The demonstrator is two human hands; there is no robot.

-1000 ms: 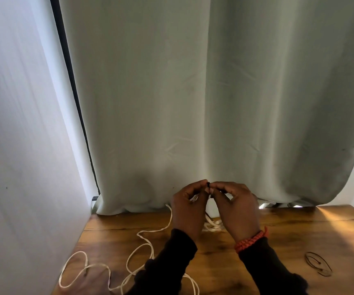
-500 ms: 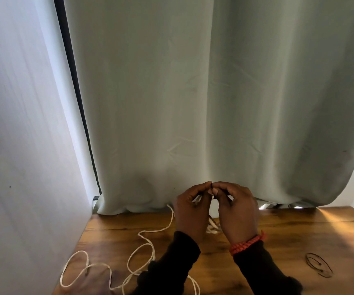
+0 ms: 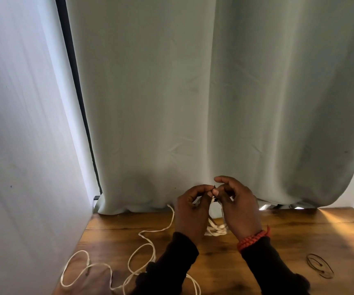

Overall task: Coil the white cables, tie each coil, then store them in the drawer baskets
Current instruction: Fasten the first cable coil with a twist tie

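Since half a second back, our right hand (image 3: 239, 206) has opened up a bit: the index finger now lifts clear above the pinch point, and both hands sit slightly higher against the curtain (image 3: 193, 92). Left hand (image 3: 191, 211) is roughly where it was.

Progress, as we read it: early. One small white coil (image 3: 215, 229) hangs between the hands, low end touching the desk (image 3: 299, 237), and we're mid-tie on it. Rest of the white cable (image 3: 142, 248) trails loose over the desk to the left, uncoiled. No drawer or baskets in view, so nothing is stored yet. A spare dark tie (image 3: 320, 268) lies on the desk well to the right, untouched.

Fingers: left thumb and index fingertips (image 3: 208, 191) are pinched together on a small dark tie end (image 3: 214, 186). Right thumb meets it from the other side, other right fingers curled loosely, index raised and apart. Whether the tie is already wrapped round the coil, we cannot tell, since the hands hide it.

Left to do: finish this tie, coil and tie the loose run, store.
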